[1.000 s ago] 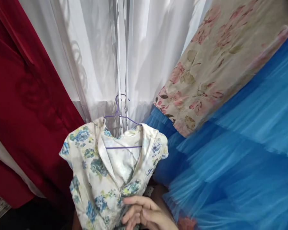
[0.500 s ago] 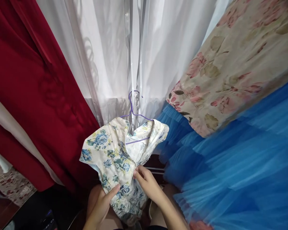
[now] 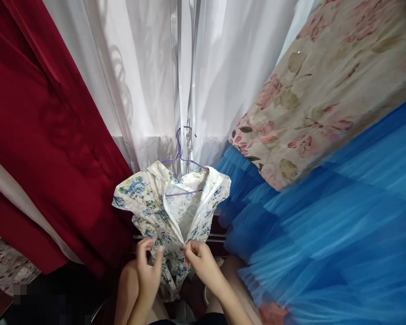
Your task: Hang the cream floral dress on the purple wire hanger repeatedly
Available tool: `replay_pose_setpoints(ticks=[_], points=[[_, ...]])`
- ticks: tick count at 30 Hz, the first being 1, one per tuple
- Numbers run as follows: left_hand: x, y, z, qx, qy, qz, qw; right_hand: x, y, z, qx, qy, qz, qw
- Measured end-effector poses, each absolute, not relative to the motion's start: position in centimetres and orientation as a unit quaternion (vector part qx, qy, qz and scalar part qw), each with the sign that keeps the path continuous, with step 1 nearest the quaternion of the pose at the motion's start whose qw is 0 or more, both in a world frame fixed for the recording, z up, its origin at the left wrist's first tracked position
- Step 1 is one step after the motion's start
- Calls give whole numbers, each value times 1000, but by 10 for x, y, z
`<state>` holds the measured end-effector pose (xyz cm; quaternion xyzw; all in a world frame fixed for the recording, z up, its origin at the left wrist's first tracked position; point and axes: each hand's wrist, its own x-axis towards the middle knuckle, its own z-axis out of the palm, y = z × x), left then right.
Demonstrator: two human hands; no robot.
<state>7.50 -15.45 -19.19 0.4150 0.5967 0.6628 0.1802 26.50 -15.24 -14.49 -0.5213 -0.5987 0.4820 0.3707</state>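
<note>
A white dress (image 3: 145, 198) with blue and yellow-green flowers and short sleeves hangs in front of me on a purple wire hanger (image 3: 180, 155). Its neck opening spreads in a deep V edged with a pale strip. At the bottom point of that V, my right hand (image 3: 201, 262) pinches the fabric; whether it also holds a zip pull is hidden by the fingers. My left hand (image 3: 149, 266) is beside the dress's left side, thumb and fingers apart, with no cloth gripped between them.
White curtains (image 3: 149, 67) and hanging white straps (image 3: 186, 90) are behind the dress. On the left hangs dark red cloth (image 3: 54, 135). A beige floral cloth (image 3: 301, 113) and layered blue tulle (image 3: 307, 234) fill the right. My knees (image 3: 126, 280) are below.
My left hand has let go of the dress front and opened. My right hand keeps its pinch at the opening, slightly lower. The V now gapes wider and the dress faces me more squarely.
</note>
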Motion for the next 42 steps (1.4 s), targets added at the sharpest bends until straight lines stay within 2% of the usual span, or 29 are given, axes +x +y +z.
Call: replay_pose_setpoints(ticks=[2,5,9,13,16,21,24,26,28,33,36,39,40,42], points=[[91,-158,-194,531,559,586,249,259,-157,-142,-513,-586,493,389],[119,-158,-189,582,529,524,328,252,-160,-135,-487,-575,511,413],[139,-153,-175,605,519,517,312,255,-138,-102,-454,-542,529,469],[137,-155,-167,676,505,456,283,262,-80,-36,-403,-502,521,560],[128,-154,-169,704,512,416,263,255,-45,8,-356,-511,522,582],[102,-127,-154,773,473,330,264,239,-40,26,-332,-514,495,618],[87,-99,-110,764,435,407,248,241,-54,21,-336,-525,479,617],[83,-82,-67,715,427,519,194,244,-61,20,-346,-548,461,606],[87,-69,-24,703,392,577,136,246,-66,20,-355,-576,435,594],[105,-57,45,773,352,525,51,248,-59,3,-386,-613,334,603],[90,-50,53,694,368,618,34,252,-54,-22,-435,-617,269,598],[46,-30,38,556,401,726,50,253,-60,-43,-451,-635,265,568],[30,-21,28,500,409,760,72,253,-64,-47,-450,-643,272,557],[5,-4,1,334,412,828,181,249,-74,-53,-441,-660,293,533]])
